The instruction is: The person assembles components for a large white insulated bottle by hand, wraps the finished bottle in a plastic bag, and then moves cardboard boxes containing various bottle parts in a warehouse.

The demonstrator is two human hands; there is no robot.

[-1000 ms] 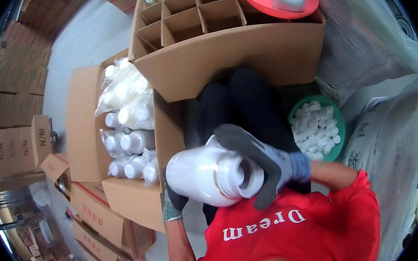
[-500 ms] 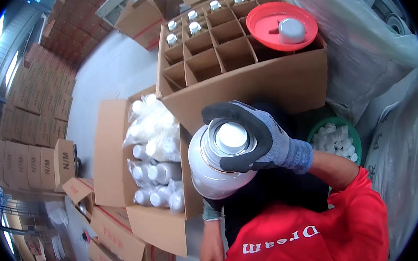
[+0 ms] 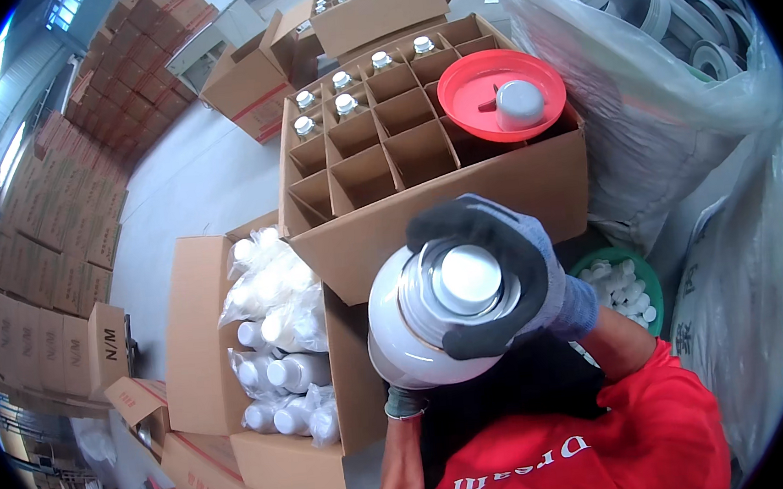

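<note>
A white vacuum flask (image 3: 403, 335) stands tilted in front of my body, its neck turned up toward me with a round white stopper (image 3: 470, 277) in the middle. My right hand (image 3: 533, 265), in a grey-blue glove with dark coating, is closed round the shiny collar at the flask's neck, thumb on the near side and fingers on the far side. Below the flask's left side, my gloved left hand (image 3: 407, 401) shows only at its wrist end. Its fingers are hidden behind the flask, so their grip cannot be seen.
Ahead is a divided carton (image 3: 442, 185) with several capped bottles; a red dish (image 3: 455, 115) holding a grey cup rests on it. An open carton (image 3: 191, 325) of bagged white flasks stands left. Right are a green basin (image 3: 655, 293) of white caps and a plastic sack (image 3: 642, 160) of grey rings.
The view has shifted, so the cartons sit lower and farther left. My right hand stays closed round the flask's neck, and the left stays below it.
</note>
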